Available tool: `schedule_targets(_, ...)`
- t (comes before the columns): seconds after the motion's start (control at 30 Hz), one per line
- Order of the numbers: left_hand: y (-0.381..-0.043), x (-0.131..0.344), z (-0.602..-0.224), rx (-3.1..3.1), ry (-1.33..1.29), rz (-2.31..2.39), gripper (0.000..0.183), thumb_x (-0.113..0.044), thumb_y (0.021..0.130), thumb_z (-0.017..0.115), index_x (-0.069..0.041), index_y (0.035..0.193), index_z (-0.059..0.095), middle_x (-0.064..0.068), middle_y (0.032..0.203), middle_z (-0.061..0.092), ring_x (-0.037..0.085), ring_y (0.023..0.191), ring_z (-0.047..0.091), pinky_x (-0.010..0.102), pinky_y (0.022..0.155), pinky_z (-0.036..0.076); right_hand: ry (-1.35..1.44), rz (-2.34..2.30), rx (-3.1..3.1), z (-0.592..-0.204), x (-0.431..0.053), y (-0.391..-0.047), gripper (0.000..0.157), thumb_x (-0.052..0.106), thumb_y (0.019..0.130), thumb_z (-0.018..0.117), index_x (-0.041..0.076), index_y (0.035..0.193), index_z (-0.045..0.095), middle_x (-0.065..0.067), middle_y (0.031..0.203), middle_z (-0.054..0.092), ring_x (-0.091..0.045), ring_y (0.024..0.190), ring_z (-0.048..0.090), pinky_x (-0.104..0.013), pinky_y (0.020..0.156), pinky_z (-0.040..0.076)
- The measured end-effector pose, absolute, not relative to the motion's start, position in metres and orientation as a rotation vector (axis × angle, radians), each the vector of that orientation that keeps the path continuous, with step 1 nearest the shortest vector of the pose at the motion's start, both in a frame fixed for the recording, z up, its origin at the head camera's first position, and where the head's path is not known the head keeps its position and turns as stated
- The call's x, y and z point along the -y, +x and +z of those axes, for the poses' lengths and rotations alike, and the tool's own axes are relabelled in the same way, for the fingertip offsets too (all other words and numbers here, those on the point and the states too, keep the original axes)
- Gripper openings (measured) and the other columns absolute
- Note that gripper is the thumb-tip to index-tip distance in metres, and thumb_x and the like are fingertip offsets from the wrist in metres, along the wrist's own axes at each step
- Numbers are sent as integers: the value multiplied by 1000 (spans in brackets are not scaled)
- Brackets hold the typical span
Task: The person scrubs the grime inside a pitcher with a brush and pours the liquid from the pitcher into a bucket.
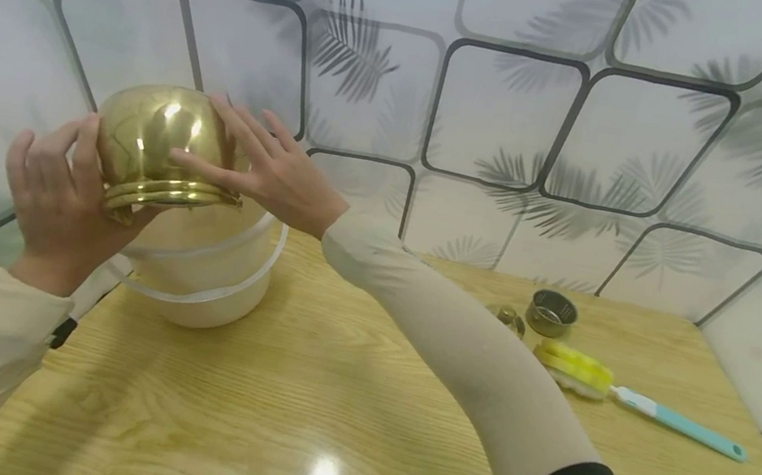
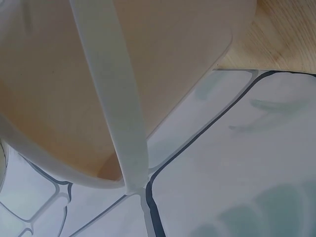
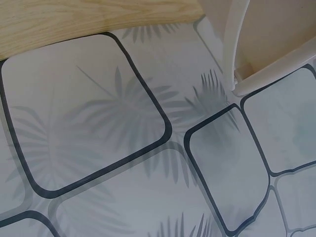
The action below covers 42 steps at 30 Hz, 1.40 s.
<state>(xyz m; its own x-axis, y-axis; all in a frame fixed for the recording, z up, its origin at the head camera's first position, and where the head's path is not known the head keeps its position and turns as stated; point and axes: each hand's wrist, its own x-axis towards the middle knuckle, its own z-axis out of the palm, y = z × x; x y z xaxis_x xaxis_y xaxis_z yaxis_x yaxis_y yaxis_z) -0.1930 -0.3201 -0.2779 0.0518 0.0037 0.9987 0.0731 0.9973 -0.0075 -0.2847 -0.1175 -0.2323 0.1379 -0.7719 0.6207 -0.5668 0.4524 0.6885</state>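
Observation:
A shiny brass pot (image 1: 163, 135) is held tilted, mouth downward, above a white bucket (image 1: 214, 315) at the left of the head view. My left hand (image 1: 65, 198) grips the pot at its left side and near the rim. Against its right side rests my right hand (image 1: 280, 173), fingers stretched out over the metal. The left wrist view looks into the bucket (image 2: 49, 89), with its pale handle (image 2: 111, 84) crossing the opening. Only a corner of the bucket (image 3: 276, 69) shows in the right wrist view. The pot's inside is hidden.
On the wooden table (image 1: 328, 394), a brush (image 1: 681, 426) with a yellow sponge head lies at the right. Behind it stands a small dark metal cup (image 1: 552, 312); a small brass piece (image 1: 508, 316) is partly covered by my right sleeve. A patterned wall (image 1: 371, 105) stands behind.

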Motion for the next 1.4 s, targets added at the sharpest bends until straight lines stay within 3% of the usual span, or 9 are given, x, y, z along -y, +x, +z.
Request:
schedule_targets(0.67,-192,320,-278,1540,-62,-82,71,-66,78,51,-7,119,46,18,111,54,35,103,50,51,104,31,1147,-266,1455,-233,119,-287,85,-15,89,29,56,135,34,-19,144,40,-27,128,49,-42,105,40)
schedule_targets(1.13,-194,317,-276,1506,-52,-94,57,-44,76,63,-7,116,45,18,110,53,36,103,48,52,105,29,1139,-259,1411,-231,120,-287,79,-11,91,30,54,135,35,-21,142,41,-28,131,46,-42,104,42)
schedule_targets(1.4,-194,316,-274,1494,-48,-111,55,-42,77,62,-7,116,44,19,109,52,37,103,48,53,105,29,1141,-232,1394,-229,122,-288,78,-11,91,31,54,134,37,-19,141,43,-27,130,45,-40,103,42)
